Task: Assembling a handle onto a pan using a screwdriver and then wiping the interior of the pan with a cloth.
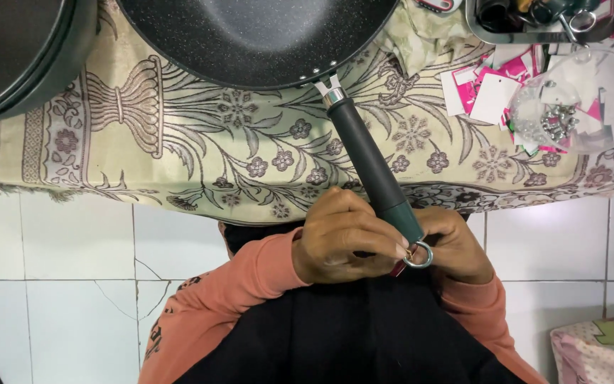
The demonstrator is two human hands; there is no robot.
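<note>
Both hands work at the end of the pan handle (pixel 374 167), close over the lap. Left hand (pixel 342 235) is closed around the handle end; right hand (pixel 456 245) pinches at the metal ring (pixel 418 254) there. Steady support of the handle would aid ring alignment. Frying pan (pixel 250 35) rests on a patterned cloth (pixel 179 135). Paper tags (pixel 492 96) and a clear bag of small metal parts (pixel 577 107) lie well apart, obstructing nothing.

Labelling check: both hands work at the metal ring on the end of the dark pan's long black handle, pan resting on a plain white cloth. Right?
Not quite. The head view shows the dark nonstick pan resting on a beige floral-patterned cloth, not plain white. Both the left hand and right hand are at the metal ring of the long black handle.
</note>
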